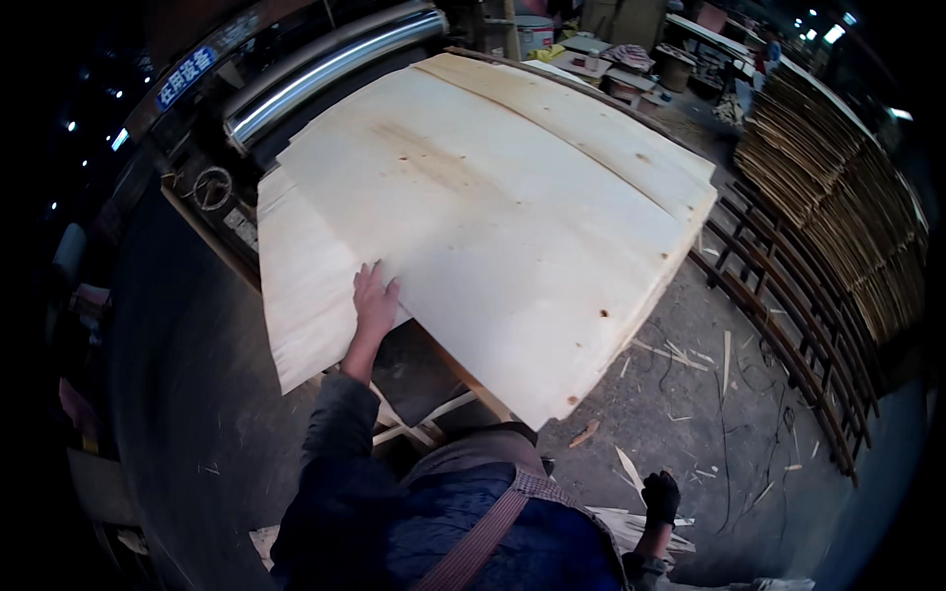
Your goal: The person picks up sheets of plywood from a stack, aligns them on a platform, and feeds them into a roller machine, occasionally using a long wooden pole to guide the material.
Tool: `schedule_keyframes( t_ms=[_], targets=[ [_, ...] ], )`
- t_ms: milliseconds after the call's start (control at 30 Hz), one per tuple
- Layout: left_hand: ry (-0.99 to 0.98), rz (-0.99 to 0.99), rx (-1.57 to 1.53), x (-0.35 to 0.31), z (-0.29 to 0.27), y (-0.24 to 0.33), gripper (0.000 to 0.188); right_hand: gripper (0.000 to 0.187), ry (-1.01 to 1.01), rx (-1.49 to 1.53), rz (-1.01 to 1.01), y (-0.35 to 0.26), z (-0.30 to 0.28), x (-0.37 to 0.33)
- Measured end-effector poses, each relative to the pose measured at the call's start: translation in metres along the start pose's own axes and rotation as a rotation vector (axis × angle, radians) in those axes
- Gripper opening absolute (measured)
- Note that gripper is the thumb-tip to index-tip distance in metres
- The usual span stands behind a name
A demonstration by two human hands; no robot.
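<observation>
A large stack of pale wood veneer sheets [493, 217] lies before me, with brown knots and stains on its top face. My left hand [374, 300] rests on it with bare fingers spread, near the stack's front edge. Beside that hand, a separate veneer sheet [305, 286] sticks out past the stack on the left and hangs over its edge. My right hand [660, 497], in a dark glove, is low at the right, away from the stack. Its fingers are curled closed; whatever they hold, if anything, is hidden.
A shiny metal roller [340, 74] runs behind the stack at the far left, with a handwheel [212, 188] below it. Dark metal racks [778, 286] and a tall pile of brown sheets [838, 187] stand at the right. Wood scraps [680, 355] litter the floor.
</observation>
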State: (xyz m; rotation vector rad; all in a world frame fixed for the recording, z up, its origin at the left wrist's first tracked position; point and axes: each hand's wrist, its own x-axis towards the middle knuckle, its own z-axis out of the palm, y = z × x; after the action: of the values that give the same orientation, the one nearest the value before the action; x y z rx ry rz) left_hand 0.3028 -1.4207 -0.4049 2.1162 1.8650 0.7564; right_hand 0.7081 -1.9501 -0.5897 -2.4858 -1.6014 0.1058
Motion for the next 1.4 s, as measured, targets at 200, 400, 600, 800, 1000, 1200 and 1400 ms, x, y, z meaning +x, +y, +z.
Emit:
schedule_keyframes(
  t_ms=[200,400,600,800,1000,1200,1400],
  targets=[
    [-0.17,-0.327,0.228,-0.001,0.084,0.082,0.065,0.017,0.039,0.065,0.062,0.053,0.014,0.025],
    [-0.03,-0.354,0.37,-0.009,0.098,0.084,0.062,0.018,-0.093,0.078,-0.097,0.115,0.002,0.107],
    [0.001,-0.39,0.391,-0.015,0.091,0.096,0.058,0.024,-0.101,0.152,-0.291,0.16,-0.049,0.254],
    [0.002,-0.434,0.34,-0.02,0.089,0.102,0.055,0.028,-0.042,0.257,-0.36,0.197,-0.08,0.363],
    [-0.029,-0.292,0.317,-0.031,0.158,0.196,0.052,0.034,-0.261,0.782,-0.203,0.219,-0.091,0.459],
    [-0.133,-0.182,0.178,0.037,0.249,0.381,0.066,0.047,-0.391,1.437,0.085,0.235,-0.128,0.568],
    [-0.085,-0.431,0.161,0.097,0.333,0.472,0.072,0.038,-0.508,1.535,0.093,0.307,-0.135,0.646]
  ],
)
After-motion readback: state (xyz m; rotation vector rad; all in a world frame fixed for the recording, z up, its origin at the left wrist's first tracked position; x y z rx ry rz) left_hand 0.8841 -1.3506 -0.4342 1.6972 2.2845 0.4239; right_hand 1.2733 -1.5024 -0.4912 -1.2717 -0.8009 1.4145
